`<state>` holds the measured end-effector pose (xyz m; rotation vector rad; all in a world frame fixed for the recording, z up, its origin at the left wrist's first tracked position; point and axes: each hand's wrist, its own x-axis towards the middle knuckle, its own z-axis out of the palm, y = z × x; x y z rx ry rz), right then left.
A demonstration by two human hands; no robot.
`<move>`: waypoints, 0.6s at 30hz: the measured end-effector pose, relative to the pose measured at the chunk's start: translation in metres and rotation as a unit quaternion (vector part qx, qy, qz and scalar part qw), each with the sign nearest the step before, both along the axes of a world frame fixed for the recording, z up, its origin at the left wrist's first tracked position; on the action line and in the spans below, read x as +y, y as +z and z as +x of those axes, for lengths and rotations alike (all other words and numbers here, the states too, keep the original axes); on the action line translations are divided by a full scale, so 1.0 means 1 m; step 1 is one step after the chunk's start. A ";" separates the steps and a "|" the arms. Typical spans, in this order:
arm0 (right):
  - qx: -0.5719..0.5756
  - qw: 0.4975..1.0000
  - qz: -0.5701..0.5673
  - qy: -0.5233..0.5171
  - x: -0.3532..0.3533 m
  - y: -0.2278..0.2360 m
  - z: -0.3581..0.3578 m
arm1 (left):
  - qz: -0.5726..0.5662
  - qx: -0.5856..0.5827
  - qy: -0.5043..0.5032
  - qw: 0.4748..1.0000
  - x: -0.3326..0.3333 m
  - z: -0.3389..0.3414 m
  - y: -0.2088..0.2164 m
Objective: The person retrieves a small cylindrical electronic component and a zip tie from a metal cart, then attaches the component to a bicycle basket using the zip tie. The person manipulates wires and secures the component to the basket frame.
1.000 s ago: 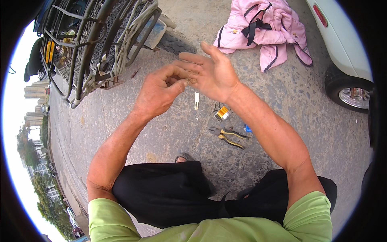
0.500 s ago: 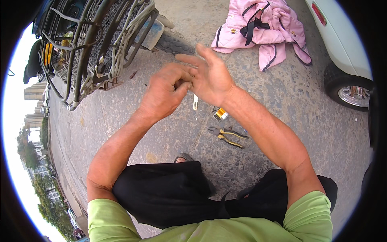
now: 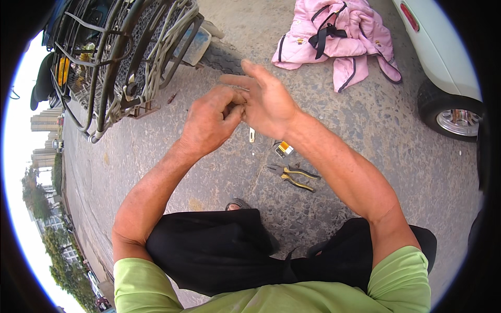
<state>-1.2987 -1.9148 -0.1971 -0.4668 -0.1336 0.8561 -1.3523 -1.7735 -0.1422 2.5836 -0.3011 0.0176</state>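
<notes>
My left hand [image 3: 211, 117] is closed in a pinch, its thumb and fingertips pressed against the palm side of my right hand. Whatever lies in that pinch is too small or hidden to make out. Fingers stretched out, my right hand [image 3: 271, 107] is held up beside it, its thumb raised. On the ground below the hands lies a small pale metal strip [image 3: 252, 134]. Beside my right wrist sits a small yellow, white and black box [image 3: 284, 149]. A pair of pliers [image 3: 293, 175] with yellow and black handles lies nearer to me, jaws to the left.
A vehicle with a dark metal rack [image 3: 117, 62] and tangled cords stands at the upper left. A pink quilted cloth [image 3: 355, 52] is heaped at the far side. To the right is a pale car [image 3: 449, 57] with its wheel [image 3: 456, 121]. My black-clad knees [image 3: 209, 250] are close below.
Both hands have shifted slightly left, still pressed together. The things on the ground have stayed put.
</notes>
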 end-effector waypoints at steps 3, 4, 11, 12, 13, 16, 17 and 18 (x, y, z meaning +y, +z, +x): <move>0.011 1.000 0.002 -0.008 0.002 0.003 -0.002 | 0.014 -0.036 0.007 0.999 -0.001 -0.001 0.000; 0.013 1.000 0.002 -0.004 0.001 0.002 -0.001 | 0.000 -0.011 0.022 1.000 -0.002 -0.001 0.001; 0.032 0.999 -0.001 0.002 -0.003 0.003 0.002 | -0.121 0.063 0.069 0.988 -0.001 0.001 0.009; 0.037 0.999 -0.003 -0.001 -0.004 0.004 0.003 | -0.126 0.063 0.069 0.988 0.000 0.001 0.012; 0.040 0.999 -0.002 -0.001 -0.004 0.005 0.003 | -0.099 0.045 0.058 0.992 0.002 0.001 0.012; 0.048 0.999 0.001 0.002 -0.004 0.005 0.005 | -0.042 -0.005 0.027 0.999 0.006 0.002 0.013; 0.051 0.999 0.002 0.004 -0.005 0.004 0.005 | -0.039 -0.018 0.020 0.999 0.007 0.002 0.012; 0.054 0.998 0.004 0.006 -0.005 0.004 0.005 | -0.035 -0.031 0.012 0.999 0.007 0.002 0.011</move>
